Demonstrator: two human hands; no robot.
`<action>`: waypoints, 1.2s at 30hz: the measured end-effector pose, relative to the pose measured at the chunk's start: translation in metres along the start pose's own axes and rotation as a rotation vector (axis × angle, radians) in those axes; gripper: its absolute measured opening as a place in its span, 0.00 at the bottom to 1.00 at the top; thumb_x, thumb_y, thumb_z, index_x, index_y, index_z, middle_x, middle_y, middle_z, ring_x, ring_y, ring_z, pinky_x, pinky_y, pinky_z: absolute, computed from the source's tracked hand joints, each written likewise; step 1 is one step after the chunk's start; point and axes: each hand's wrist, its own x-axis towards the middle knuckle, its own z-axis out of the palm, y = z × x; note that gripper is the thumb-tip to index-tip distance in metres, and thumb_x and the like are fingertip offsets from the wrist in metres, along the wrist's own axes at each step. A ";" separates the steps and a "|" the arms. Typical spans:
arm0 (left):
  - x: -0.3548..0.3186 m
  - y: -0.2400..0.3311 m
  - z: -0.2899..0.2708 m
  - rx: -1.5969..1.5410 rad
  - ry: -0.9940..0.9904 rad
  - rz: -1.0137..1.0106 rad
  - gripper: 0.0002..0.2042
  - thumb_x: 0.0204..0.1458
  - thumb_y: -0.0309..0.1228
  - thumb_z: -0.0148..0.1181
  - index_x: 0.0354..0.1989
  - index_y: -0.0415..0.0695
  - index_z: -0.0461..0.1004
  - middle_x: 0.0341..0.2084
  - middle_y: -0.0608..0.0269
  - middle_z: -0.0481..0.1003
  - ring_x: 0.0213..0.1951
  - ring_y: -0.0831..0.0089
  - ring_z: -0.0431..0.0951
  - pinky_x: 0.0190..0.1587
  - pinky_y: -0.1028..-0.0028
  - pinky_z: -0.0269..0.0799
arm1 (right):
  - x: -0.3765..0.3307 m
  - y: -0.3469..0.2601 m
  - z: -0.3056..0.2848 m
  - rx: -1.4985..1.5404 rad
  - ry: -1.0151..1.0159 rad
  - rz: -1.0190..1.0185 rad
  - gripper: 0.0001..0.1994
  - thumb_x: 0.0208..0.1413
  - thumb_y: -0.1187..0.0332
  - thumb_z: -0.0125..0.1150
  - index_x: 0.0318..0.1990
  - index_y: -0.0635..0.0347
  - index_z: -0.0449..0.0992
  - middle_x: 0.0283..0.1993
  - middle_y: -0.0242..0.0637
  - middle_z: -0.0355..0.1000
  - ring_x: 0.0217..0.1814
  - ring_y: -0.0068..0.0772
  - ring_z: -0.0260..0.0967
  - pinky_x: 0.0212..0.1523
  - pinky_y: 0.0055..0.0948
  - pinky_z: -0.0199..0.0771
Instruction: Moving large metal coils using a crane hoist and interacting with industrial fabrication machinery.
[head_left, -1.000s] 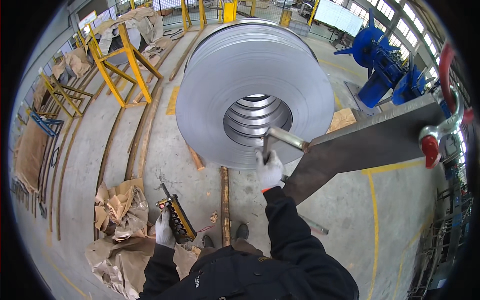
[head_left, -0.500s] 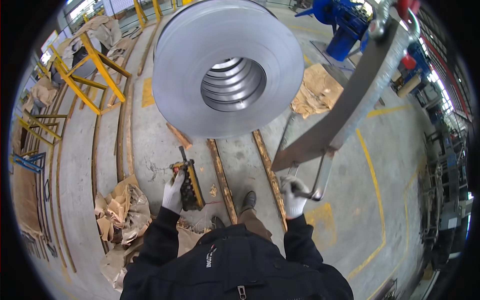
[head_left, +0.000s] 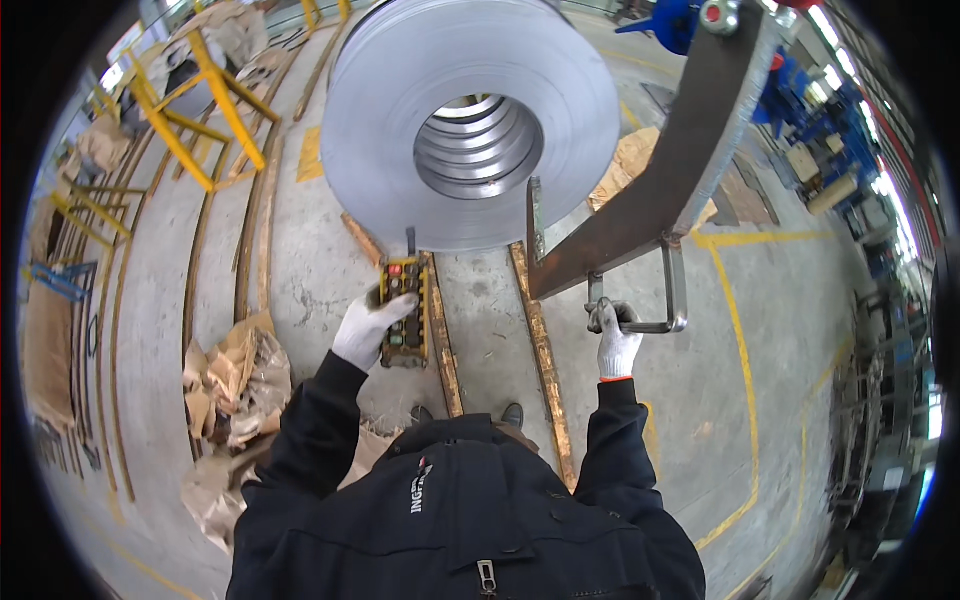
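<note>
My gloved left hand is closed round a yellow and black crane remote control, its button face turned up and the thumb lying over the buttons. On the right, my gloved right hand grips the bent bar handle of a heavy steel coil hook. The hook hangs from a shackle at the upper right. Its short upright tip stands in front of the lower right face of a large steel coil, whose round bore faces me.
Wooden rails run along the floor under the coil. Crumpled brown paper lies at left, near yellow steel stands. Another paper sheet sits behind the hook. Blue machinery stands at far right, beyond yellow floor lines.
The remote control has come up and turned its buttons upward, with my left thumb now over them. The hook and my right hand have moved forward, bringing the tip before the coil's face.
</note>
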 end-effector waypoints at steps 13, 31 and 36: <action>-0.028 -0.057 0.121 -0.220 0.119 -0.040 0.25 0.54 0.27 0.72 0.60 0.38 0.71 0.47 0.63 0.79 0.46 0.76 0.80 0.52 0.71 0.79 | 0.020 0.032 -0.033 -0.053 -0.303 -0.085 0.08 0.64 0.76 0.61 0.31 0.64 0.72 0.35 0.49 0.81 0.23 0.19 0.64 0.26 0.23 0.66; -0.020 -0.047 0.129 0.006 0.135 0.002 0.25 0.53 0.25 0.70 0.59 0.36 0.71 0.46 0.63 0.80 0.46 0.76 0.80 0.53 0.71 0.78 | 0.036 0.012 -0.033 0.107 -0.333 0.027 0.12 0.67 0.73 0.58 0.28 0.60 0.68 0.21 0.36 0.68 0.25 0.25 0.66 0.26 0.25 0.63; -0.016 -0.053 0.114 -0.027 0.066 0.039 0.27 0.53 0.25 0.71 0.62 0.37 0.69 0.47 0.63 0.80 0.46 0.76 0.80 0.52 0.71 0.79 | 0.026 0.011 -0.025 0.054 -0.276 0.049 0.11 0.66 0.73 0.61 0.29 0.62 0.70 0.23 0.40 0.73 0.22 0.23 0.66 0.24 0.23 0.64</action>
